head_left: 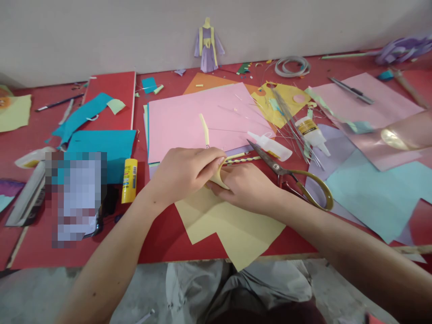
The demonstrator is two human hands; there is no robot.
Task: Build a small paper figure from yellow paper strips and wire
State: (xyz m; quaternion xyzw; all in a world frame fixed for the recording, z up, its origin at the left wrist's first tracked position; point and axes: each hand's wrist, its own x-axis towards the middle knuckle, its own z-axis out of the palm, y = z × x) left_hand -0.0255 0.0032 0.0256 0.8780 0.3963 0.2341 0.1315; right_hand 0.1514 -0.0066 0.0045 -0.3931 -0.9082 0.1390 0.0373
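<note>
Both hands meet over a pale yellow paper sheet that lies at the table's front edge and hangs slightly past it. My left hand is closed, its thumb and fingers pinching a curled piece of yellow paper. From the other side my right hand grips the same curl, fingers bent around it. Whether the curl belongs to the sheet below cannot be made out. Just beyond the hands lie a striped twisted paper strip and a bent yellow strip. Scissors with yellowish handles rest right of my right hand.
Pink paper lies behind the hands. A glue stick, blurred phone and blue paper are left. Glue bottles, wires and a craft knife lie right. A paper doll leans on the wall.
</note>
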